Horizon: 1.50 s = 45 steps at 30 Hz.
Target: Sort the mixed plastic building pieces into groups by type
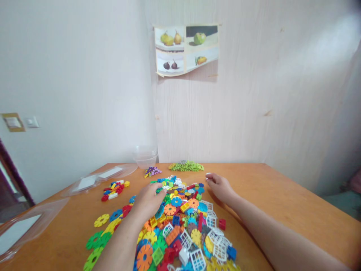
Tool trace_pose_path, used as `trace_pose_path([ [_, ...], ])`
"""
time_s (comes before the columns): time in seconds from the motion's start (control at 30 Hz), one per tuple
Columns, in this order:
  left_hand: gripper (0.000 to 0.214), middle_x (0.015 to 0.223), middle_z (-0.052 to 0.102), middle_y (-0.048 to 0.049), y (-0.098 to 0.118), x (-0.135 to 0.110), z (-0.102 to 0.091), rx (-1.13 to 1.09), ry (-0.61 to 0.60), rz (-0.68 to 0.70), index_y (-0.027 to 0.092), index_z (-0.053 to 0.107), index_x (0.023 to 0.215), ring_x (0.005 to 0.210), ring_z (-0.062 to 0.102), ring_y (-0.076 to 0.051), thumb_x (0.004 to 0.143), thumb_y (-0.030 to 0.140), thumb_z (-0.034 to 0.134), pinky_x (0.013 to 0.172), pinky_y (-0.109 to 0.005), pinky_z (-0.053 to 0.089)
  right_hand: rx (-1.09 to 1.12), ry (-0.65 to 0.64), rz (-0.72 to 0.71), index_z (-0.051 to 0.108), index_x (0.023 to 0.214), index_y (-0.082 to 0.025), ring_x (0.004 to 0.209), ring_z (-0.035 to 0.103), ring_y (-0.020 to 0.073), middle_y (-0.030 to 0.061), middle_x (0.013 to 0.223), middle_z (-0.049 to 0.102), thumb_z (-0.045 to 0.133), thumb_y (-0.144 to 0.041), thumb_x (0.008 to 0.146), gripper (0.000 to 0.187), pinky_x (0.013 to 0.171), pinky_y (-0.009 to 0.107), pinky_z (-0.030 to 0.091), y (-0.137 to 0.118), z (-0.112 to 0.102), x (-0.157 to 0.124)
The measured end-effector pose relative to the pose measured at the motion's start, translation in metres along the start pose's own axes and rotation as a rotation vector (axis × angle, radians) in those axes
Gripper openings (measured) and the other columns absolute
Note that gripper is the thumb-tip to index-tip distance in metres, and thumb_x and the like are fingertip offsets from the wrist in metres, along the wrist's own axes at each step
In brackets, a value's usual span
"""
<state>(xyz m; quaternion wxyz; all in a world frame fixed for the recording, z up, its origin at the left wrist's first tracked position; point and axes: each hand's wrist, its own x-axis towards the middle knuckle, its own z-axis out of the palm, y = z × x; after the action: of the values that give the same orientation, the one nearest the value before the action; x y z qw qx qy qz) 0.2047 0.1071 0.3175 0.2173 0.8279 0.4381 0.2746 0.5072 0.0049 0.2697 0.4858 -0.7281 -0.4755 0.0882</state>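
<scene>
As I work from a distance, my right hand [219, 185], at one o'clock of the toy pile [176, 220], appears to pinch a small white piece [208, 174] between fingertips and thumb. My left hand [150, 198] bends over the pile's ten o'clock edge; whether its fingers grip anything, I cannot tell. Likely plastic, the white piece looks light, stiff and slightly slippery, best held by its edges.

Multicoloured heap [176, 220], loosely jumbled, plastic blocks [172, 235], notched discs [196, 237], small white piece [208, 174] near its far end
</scene>
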Motion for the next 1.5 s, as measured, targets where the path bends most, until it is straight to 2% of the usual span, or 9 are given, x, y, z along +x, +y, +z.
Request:
trace_pose_path([
  [0.13, 0.041, 0.128, 0.065, -0.0108, 0.009, -0.006, 0.001, 0.104, -0.096, 0.118, 0.022, 0.069, 0.117, 0.121, 0.056, -0.029, 0.087, 0.046, 0.053, 0.103, -0.037, 0.039, -0.084, -0.139, -0.162, 0.07, 0.117, -0.023, 0.113, 0.062, 0.0248, 0.0066, 0.117, 0.072, 0.06, -0.023, 0.079, 0.038, 0.102, 0.036, 0.042, -0.02, 0.013, -0.013],
  [0.3, 0.039, 0.128, 0.065, -0.0099, 0.015, -0.014, 0.0, 0.095, -0.169, 0.232, 0.025, 0.071, 0.116, 0.12, 0.056, -0.03, 0.084, 0.044, 0.058, 0.101, -0.038, 0.04, -0.322, -0.275, -0.334, 0.063, 0.13, -0.018, 0.123, 0.056, 0.0248, 0.01, 0.132, 0.064, 0.047, -0.019, 0.087, 0.047, 0.105, 0.036, 0.041, -0.031, 0.026, -0.011],
  [0.57, 0.031, 0.104, 0.073, -0.0078, 0.013, -0.016, -0.002, -0.123, -0.15, 0.177, 0.025, 0.075, 0.099, 0.097, 0.065, -0.028, 0.082, 0.046, 0.061, 0.084, -0.034, 0.046, -0.401, -0.347, -0.361, 0.076, 0.107, -0.022, 0.102, 0.066, 0.0234, 0.0055, 0.109, 0.075, 0.053, -0.018, 0.08, 0.035, 0.09, 0.032, 0.047, -0.039, 0.032, 0.007],
  [0.73, 0.037, 0.11, 0.073, -0.0101, 0.013, -0.011, -0.009, -0.417, 0.02, -0.049, 0.02, 0.073, 0.103, 0.101, 0.065, -0.027, 0.077, 0.044, 0.067, 0.085, -0.032, 0.046, -0.437, -0.359, -0.284, 0.078, 0.084, -0.023, 0.086, 0.066, 0.0216, 0.0041, 0.089, 0.076, 0.06, -0.018, 0.074, 0.021, 0.075, 0.029, 0.045, -0.05, 0.032, 0.011],
  [0.9, 0.028, 0.097, 0.074, -0.0089, 0.016, -0.006, -0.026, -0.676, 0.254, -0.237, 0.017, 0.072, 0.094, 0.093, 0.066, -0.023, 0.079, 0.039, 0.065, 0.081, -0.03, 0.046, -0.413, -0.339, -0.247, 0.074, 0.086, -0.021, 0.082, 0.065, 0.0197, 0.0045, 0.089, 0.075, 0.059, -0.021, 0.078, 0.016, 0.069, 0.027, 0.043, -0.057, 0.031, 0.011],
  [0.97, 0.026, 0.09, 0.074, -0.0081, 0.015, -0.006, -0.028, -0.69, 0.281, -0.257, 0.017, 0.071, 0.091, 0.087, 0.065, -0.022, 0.08, 0.039, 0.063, 0.076, -0.03, 0.046, -0.381, -0.33, -0.233, 0.071, 0.089, -0.02, 0.079, 0.065, 0.0182, 0.0039, 0.088, 0.074, 0.056, -0.025, 0.083, 0.018, 0.066, 0.026, 0.043, -0.063, 0.032, 0.009],
  [1.07, 0.025, 0.084, 0.072, -0.0069, 0.017, -0.006, -0.024, -0.685, 0.168, -0.213, 0.016, 0.07, 0.09, 0.078, 0.064, -0.02, 0.079, 0.037, 0.062, 0.072, -0.029, 0.046, -0.197, -0.329, -0.203, 0.068, 0.094, -0.019, 0.073, 0.063, 0.0169, 0.0028, 0.083, 0.071, 0.054, -0.033, 0.087, 0.021, 0.062, 0.026, 0.043, -0.077, 0.037, -0.001],
  [1.27, 0.035, 0.085, 0.069, -0.004, 0.027, -0.013, -0.013, -0.712, -0.176, 0.009, 0.016, 0.068, 0.104, 0.075, 0.06, -0.015, 0.078, 0.04, 0.067, 0.072, -0.027, 0.046, 0.213, -0.465, -0.194, 0.067, 0.094, -0.019, 0.058, 0.051, 0.0119, -0.0026, 0.067, 0.059, 0.058, -0.043, 0.086, 0.026, 0.053, 0.023, 0.038, -0.112, 0.051, -0.033],
  [1.5, 0.02, 0.067, 0.061, 0.002, 0.026, -0.012, -0.008, -0.728, -0.158, -0.005, 0.016, 0.064, 0.091, 0.061, 0.054, -0.012, 0.075, 0.027, 0.067, 0.06, -0.023, 0.041, 0.268, -0.444, -0.231, 0.066, 0.094, -0.018, 0.061, 0.05, 0.0114, -0.0013, 0.072, 0.061, 0.059, -0.048, 0.086, 0.032, 0.054, 0.022, 0.038, -0.128, 0.05, -0.049],
])
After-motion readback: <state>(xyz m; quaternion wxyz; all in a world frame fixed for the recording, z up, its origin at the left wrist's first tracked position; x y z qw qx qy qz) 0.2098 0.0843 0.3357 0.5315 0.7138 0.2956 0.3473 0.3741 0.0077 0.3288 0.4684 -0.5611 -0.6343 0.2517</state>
